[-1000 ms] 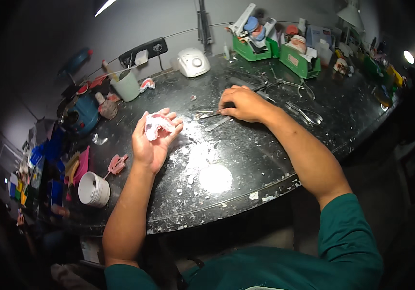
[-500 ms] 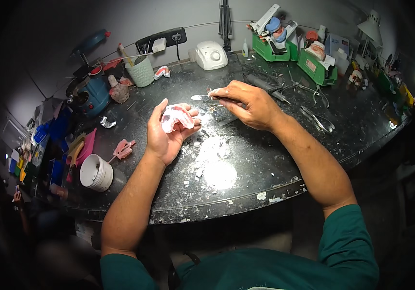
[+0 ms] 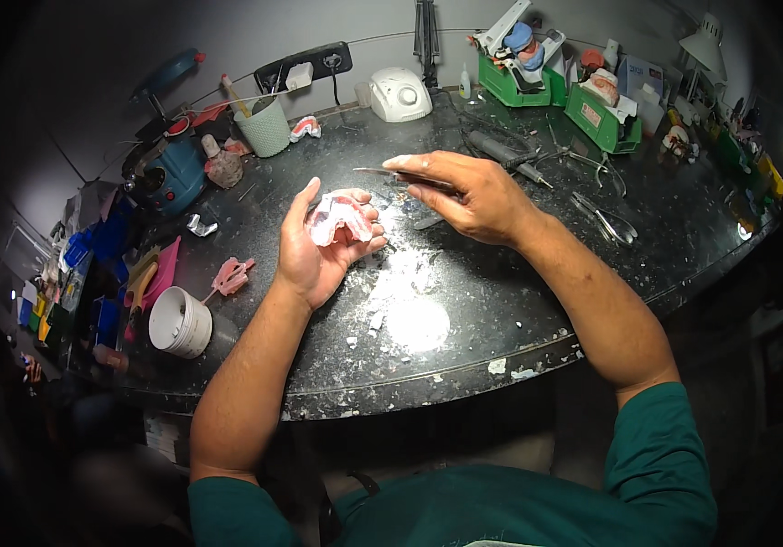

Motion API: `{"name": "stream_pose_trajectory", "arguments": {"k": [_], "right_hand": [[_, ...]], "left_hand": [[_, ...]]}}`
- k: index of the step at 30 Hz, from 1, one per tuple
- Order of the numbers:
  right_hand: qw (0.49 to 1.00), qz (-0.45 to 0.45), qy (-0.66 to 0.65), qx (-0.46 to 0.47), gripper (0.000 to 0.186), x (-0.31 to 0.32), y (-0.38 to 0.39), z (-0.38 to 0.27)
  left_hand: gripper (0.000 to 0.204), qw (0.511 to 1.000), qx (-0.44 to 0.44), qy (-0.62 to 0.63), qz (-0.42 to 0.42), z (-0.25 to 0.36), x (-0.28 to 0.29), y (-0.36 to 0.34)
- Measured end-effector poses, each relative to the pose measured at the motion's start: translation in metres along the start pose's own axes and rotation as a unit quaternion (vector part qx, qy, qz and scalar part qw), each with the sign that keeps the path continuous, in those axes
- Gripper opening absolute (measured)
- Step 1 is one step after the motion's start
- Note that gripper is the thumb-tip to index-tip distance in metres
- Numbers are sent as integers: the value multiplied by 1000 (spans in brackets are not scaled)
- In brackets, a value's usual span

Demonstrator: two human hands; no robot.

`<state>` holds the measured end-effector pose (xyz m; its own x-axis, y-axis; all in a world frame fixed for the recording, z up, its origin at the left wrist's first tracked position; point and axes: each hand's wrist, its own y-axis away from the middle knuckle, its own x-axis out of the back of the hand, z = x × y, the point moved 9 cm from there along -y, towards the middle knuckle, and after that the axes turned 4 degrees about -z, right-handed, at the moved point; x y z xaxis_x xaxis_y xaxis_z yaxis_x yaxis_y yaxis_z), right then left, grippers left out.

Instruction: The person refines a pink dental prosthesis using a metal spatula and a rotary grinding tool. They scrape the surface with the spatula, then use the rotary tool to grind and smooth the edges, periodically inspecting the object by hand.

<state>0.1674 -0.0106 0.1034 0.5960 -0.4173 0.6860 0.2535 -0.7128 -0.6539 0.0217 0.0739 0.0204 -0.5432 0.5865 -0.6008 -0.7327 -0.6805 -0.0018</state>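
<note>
My left hand (image 3: pixel 305 260) holds a horseshoe-shaped dental model (image 3: pixel 344 223), white with pink-red parts, its fingers curled behind it and the thumb raised at its left. Up and to the right, my right hand (image 3: pixel 478 196) grips a thin metal knife (image 3: pixel 375 170); its narrow blade points left, above and apart from the model. The knife's handle is mostly covered by the fingers. Below the right hand, a second flat blade (image 3: pixel 429 221) lies on the dark workbench (image 3: pixel 464 310).
A white tub (image 3: pixel 181 323) and a pink impression-like piece (image 3: pixel 230 275) stand left of my forearm. Farther back are a pale green cup (image 3: pixel 265 129), a white control box (image 3: pixel 399 96) and green bins (image 3: pixel 603 120). Pliers (image 3: pixel 606 219) and a handpiece (image 3: pixel 505 157) lie right. White scraps dot the bench.
The knife's blade has turned from showing its flat face to nearly edge-on, and my right fingers have shifted slightly left. The model has tilted a little in my left hand.
</note>
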Motion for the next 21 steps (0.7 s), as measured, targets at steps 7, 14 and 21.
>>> {"name": "stream_pose_trajectory", "arguments": {"k": [7,14,21], "right_hand": [[981,-59,157,93,48,-19,1,-44],[977,-94,181,69,37,-17,0,-64],[970,-123,210,23,20,-11,2,-74]], "left_hand": [[43,999,-31,8,-17,1,-2,-1],[37,998,58,-1,-32,-13,-1,1],[31,997,50,-54,-27,-15,-10,3]]}}
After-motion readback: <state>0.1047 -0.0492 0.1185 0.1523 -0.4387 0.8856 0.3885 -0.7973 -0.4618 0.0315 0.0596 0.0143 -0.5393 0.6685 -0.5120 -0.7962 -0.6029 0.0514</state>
